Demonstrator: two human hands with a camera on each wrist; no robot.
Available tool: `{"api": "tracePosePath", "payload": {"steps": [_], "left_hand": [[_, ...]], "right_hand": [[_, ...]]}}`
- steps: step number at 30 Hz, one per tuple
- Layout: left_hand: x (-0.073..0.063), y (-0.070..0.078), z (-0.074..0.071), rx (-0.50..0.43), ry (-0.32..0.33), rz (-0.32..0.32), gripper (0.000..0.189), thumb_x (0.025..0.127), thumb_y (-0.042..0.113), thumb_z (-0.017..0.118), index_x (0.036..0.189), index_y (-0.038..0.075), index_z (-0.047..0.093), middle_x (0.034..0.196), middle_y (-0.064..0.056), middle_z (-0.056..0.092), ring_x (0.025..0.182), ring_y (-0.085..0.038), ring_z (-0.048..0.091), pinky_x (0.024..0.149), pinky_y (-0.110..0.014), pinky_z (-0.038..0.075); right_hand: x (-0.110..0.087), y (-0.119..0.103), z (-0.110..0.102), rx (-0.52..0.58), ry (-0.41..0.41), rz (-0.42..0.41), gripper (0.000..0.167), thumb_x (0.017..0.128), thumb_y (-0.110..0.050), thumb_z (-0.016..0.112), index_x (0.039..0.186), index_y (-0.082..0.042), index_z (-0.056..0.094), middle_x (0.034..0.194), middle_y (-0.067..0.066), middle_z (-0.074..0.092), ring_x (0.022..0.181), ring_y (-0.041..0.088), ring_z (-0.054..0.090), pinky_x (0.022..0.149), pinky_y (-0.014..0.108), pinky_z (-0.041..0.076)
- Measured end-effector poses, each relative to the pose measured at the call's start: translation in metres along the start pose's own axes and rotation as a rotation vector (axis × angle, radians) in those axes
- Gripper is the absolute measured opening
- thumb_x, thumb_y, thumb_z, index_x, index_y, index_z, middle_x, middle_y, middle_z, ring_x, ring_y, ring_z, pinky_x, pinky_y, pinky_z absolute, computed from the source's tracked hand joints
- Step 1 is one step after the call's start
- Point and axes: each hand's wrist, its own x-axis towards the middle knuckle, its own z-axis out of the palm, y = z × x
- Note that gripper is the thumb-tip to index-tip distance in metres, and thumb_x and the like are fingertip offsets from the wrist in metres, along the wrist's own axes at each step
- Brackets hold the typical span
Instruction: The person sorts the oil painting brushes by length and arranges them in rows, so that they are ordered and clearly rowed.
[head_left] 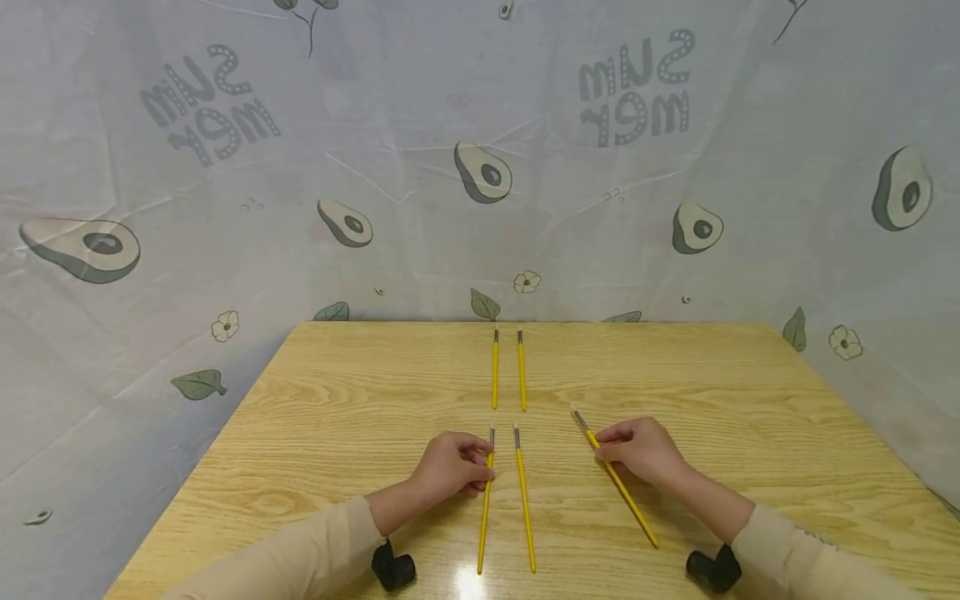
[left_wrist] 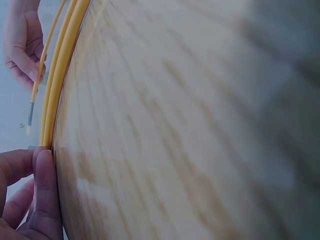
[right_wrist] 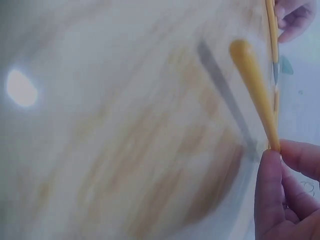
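Observation:
Between thumb and fingers, my left hand (head_left: 454, 467) pinches a yellow paintbrush (head_left: 484, 517) near its dark ferrule, the pale bristles pointing away. Just right of it, a second paintbrush (head_left: 525, 508) lies on the table, touched by neither hand. My right hand (head_left: 643, 450) pinches another paintbrush (head_left: 630, 500), slanted with its bristles up to the left. In the right wrist view the handle end of that paintbrush (right_wrist: 252, 85) rises off the surface above its shadow. Farther back, two more paintbrushes, one on the left (head_left: 495, 375) and one on the right (head_left: 522, 375), lie side by side.
The wood-grain table (head_left: 360, 367) reaches back to a pale curtain (head_left: 420, 250) printed with avocados and leaves. A black device hangs under each wrist, one on the left (head_left: 393, 571) and one on the right (head_left: 714, 571).

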Motion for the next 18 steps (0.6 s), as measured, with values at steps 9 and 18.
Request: {"api": "tracePosePath", "payload": {"steps": [9, 18], "left_hand": [[-0.001, 0.002, 0.000, -0.004, -0.006, -0.004, 0.031, 0.080, -0.005, 0.076, 0.110, -0.006, 0.068, 0.075, -0.008, 0.061, 0.058, -0.018, 0.066, 0.051, -0.033, 0.056], [-0.001, 0.001, -0.001, -0.007, -0.017, 0.005, 0.031, 0.080, -0.006, 0.075, 0.110, -0.007, 0.068, 0.076, -0.009, 0.060, 0.058, -0.019, 0.067, 0.051, -0.033, 0.057]], "right_hand": [[-0.009, -0.005, 0.012, 0.067, -0.027, 0.013, 0.022, 0.085, -0.002, 0.072, 0.104, 0.007, 0.070, 0.088, 0.008, 0.069, 0.076, 0.022, 0.067, 0.064, 0.035, 0.057], [-0.018, -0.009, 0.027, 0.131, -0.056, 0.015, 0.023, 0.085, 0.000, 0.072, 0.107, 0.008, 0.067, 0.082, 0.008, 0.068, 0.070, 0.021, 0.065, 0.060, 0.034, 0.057]]}}
